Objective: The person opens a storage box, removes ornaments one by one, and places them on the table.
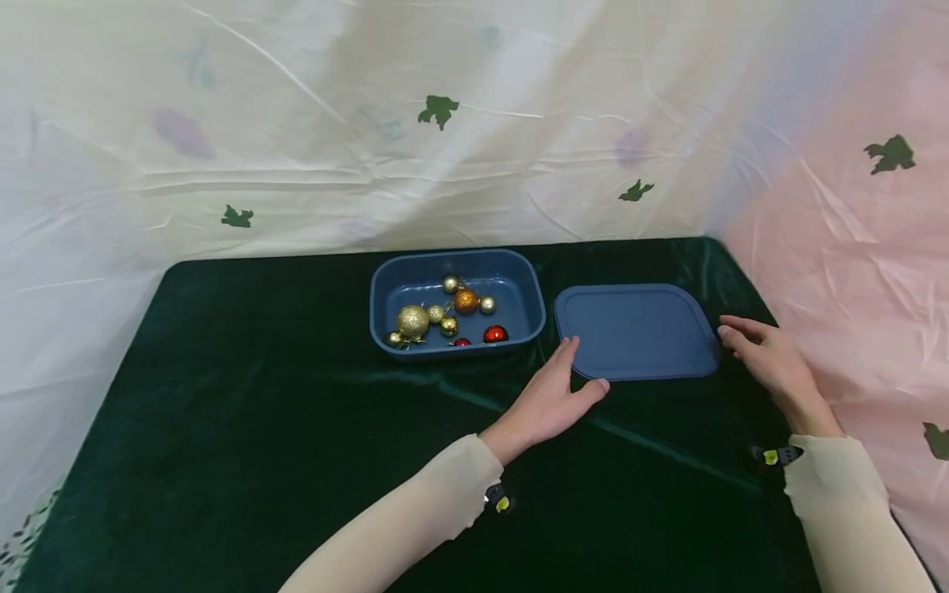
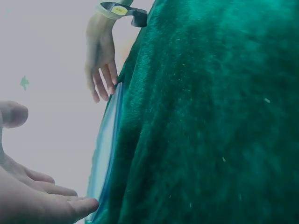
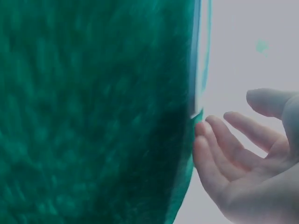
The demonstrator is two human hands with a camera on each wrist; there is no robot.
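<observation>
A flat blue lid (image 1: 638,332) with rounded corners lies on the dark green cloth, between the two hands. The left hand (image 1: 547,397) is at the lid's left edge, fingers extended and thumb spread; whether its fingertips touch the rim I cannot tell. Off the lid's right edge, the right hand (image 1: 774,366) holds nothing, its fingers slightly bent. In the right wrist view its fingertips (image 3: 200,128) sit close to the lid's end (image 3: 200,93). Left of the lid stands a blue open box (image 1: 457,352) with several small bauble ornaments (image 1: 413,321) in gold, orange and red.
Green velvety cloth (image 1: 259,428) covers the table. Behind it hangs a pale curtain (image 1: 311,123) with green leaf shapes, and a pinkish curtain (image 1: 853,247) borders the right side. Each wrist wears a small dark camera (image 1: 776,456).
</observation>
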